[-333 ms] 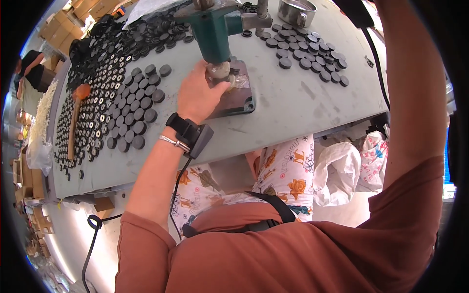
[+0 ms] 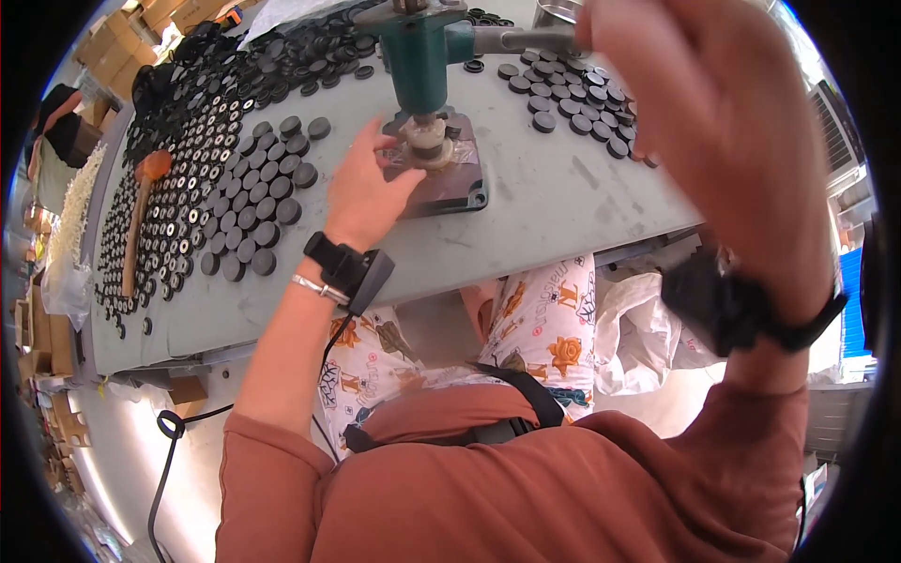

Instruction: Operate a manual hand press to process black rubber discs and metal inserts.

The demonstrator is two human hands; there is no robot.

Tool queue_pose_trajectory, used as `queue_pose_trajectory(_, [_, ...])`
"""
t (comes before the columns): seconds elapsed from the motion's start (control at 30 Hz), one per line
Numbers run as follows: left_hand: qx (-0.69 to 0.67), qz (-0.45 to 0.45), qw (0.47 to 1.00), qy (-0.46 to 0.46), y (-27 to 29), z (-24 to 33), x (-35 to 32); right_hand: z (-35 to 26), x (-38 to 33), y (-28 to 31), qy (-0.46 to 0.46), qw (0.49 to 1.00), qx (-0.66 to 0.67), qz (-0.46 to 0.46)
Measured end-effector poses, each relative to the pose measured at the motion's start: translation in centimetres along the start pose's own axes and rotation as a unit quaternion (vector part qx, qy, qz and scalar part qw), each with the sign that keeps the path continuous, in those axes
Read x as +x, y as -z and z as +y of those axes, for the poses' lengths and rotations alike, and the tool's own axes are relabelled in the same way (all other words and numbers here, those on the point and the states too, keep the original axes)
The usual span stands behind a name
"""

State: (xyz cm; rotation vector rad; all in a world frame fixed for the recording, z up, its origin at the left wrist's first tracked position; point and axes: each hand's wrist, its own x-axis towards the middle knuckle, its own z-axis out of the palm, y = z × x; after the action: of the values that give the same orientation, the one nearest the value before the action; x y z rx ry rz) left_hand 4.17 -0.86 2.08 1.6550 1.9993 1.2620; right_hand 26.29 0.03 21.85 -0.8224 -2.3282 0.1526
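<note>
A green hand press (image 2: 418, 70) stands on the table in front of me. Its cream-coloured ram tip (image 2: 425, 131) is down on a dark round part (image 2: 430, 147), which sits in a pale ring on the base plate (image 2: 450, 192). My left hand (image 2: 366, 192) is open just left of the ram, thumb and fingers spread and holding nothing. My right hand (image 2: 676, 103), smeared by motion, is closed round the end of the press lever (image 2: 535, 40), which points toward me on the right. Its fingertips are partly hidden.
Dark grey round caps (image 2: 253, 202) stand grouped left of the press, with more caps (image 2: 572, 98) at right. Small ringed parts (image 2: 178, 202) and a mallet (image 2: 141, 220) lie farther left. Loose black rings (image 2: 291, 66) pile up behind. A metal cup (image 2: 556, 13) is partly hidden.
My right hand has come down into view with the lever, and the ram tip is lower. My left hand has drawn back left from the ram, its fingers spreading.
</note>
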Motion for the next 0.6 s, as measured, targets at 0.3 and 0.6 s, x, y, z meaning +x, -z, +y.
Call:
queue_pose_trajectory(0.3, [0.066,0.014,0.997,0.036,3.9,-2.9,-4.0,0.9,-9.2,-7.0,-0.013,1.000,0.004,0.002])
queue_pose_trajectory(0.6, [0.246,0.046,0.968,-0.020,5.2,-6.2,-2.5,1.4,-8.4,-6.4,0.021,1.000,-0.011,0.016])
